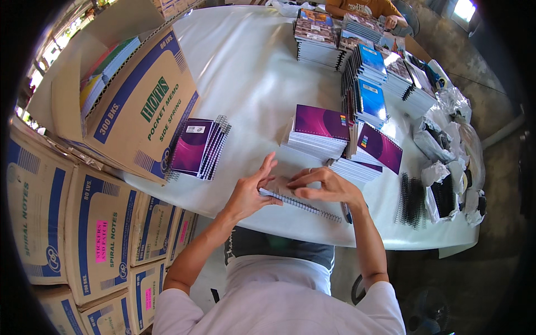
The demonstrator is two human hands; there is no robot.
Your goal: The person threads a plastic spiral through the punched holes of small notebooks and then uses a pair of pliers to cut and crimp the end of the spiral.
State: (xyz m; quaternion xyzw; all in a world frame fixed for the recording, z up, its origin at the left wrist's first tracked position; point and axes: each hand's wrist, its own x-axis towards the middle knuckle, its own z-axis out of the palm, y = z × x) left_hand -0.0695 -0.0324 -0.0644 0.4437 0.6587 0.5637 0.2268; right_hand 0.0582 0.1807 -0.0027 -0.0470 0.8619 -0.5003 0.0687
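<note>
The one view comes from the head of the person who stands at the near edge of the white table (245, 67) and looks steeply down and forward across it, close enough that the person's own shoulders fill the lower edge. The fisheye bends the table's edges, taking in stacked cardboard boxes (106, 234) left of the table and floor on its right.

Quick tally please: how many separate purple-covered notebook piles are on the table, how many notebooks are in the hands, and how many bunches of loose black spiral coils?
Purple-covered piles: 3 (left pile, middle pile, right pile)
Notebook under the left hand and right hand: 1 (white notebook)
Black coil bunches: 2 (bare bunch, bagged bunch)
Total: 6
</note>
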